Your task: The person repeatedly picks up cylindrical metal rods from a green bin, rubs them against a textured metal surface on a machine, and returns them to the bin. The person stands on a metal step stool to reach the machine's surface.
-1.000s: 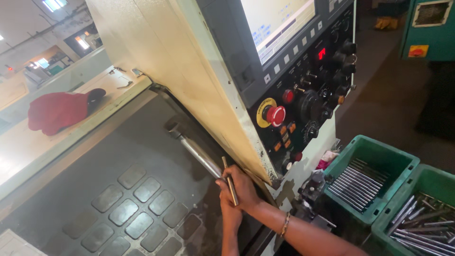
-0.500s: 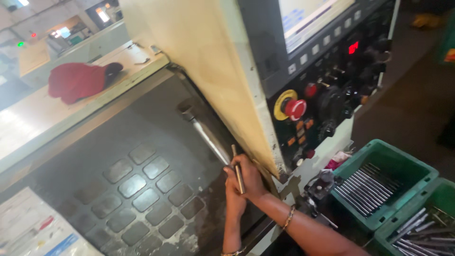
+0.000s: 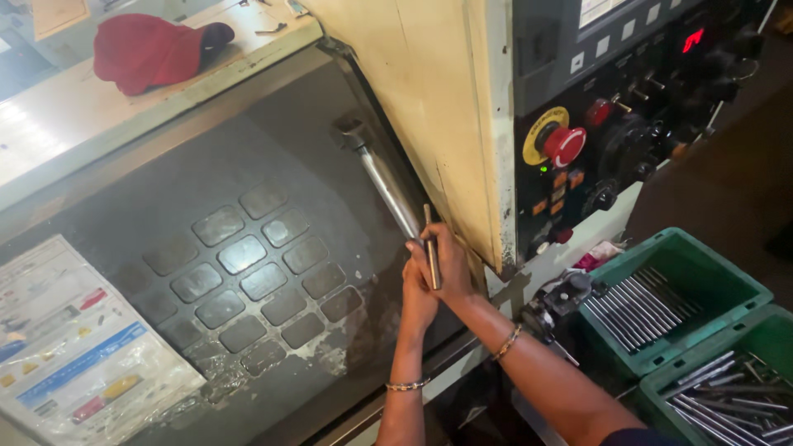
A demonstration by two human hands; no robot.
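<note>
Right hand [image 3: 450,264]: closed around the lower end of the door handle [image 3: 388,188], with a short metal rod [image 3: 431,248] pinned upright under the fingers.
Left hand [image 3: 417,293]: tucked just under and against the right one, curled near the foot of the handle; whether it truly grips the bar I cannot tell.
Door handle: a slanted steel bar on the dark sliding door [image 3: 206,215] of the machine, close beside the cream housing [image 3: 429,99].
Door: looks shut, its grid of small panes unbroken; no gap shows along the edge.
Progress: both hands are on the handle and one rod is in hand, so the grip is made; no pull on the door shows yet.
Rods: more lie in two green crates [image 3: 727,289] at the lower right, well apart from the hands.
Control panel [image 3: 628,107]: red stop button [image 3: 564,145] above the wrists.
Elsewhere: a red cap [image 3: 140,51] on the ledge; a plastic-covered sheet [image 3: 74,347] at the lower left.
</note>
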